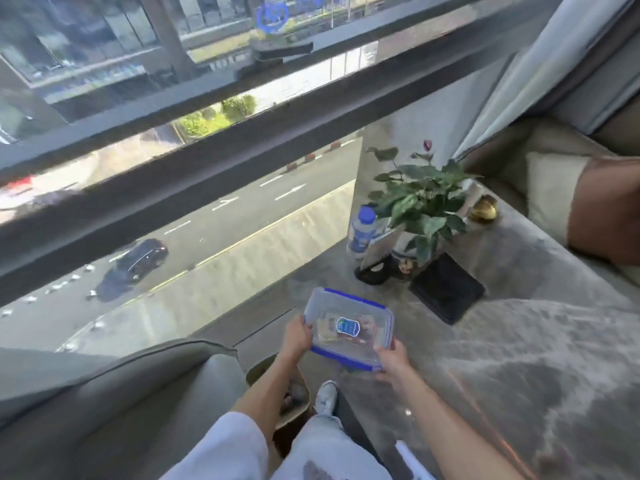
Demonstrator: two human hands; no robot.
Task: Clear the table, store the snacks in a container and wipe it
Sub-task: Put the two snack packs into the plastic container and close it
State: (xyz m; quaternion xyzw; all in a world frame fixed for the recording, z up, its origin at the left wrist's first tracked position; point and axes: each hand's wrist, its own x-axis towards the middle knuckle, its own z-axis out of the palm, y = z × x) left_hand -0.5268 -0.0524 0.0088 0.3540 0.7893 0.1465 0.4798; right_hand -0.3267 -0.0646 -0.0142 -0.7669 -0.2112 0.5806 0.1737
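Snack container point(349, 328) with the blue-edged lid on is held in both hands over the near-left corner of the table point(519, 341), packets visible through the clear lid. Left hand point(297, 336) wraps the left short end, right hand point(393, 358) clamps the near-right corner, fingers curled under and thumbs on the rim. Its long axis runs left to right between the hands, tipped a bit toward the far edge, so neither hand is really nearer. Can't tell if it's touching the tabletop or just above it. Further along that left edge sit a blue-capped bottle point(362, 233), a potted plant point(420, 206) and a dark flat pad point(446, 289). Looks like storing is done and wiping is left.
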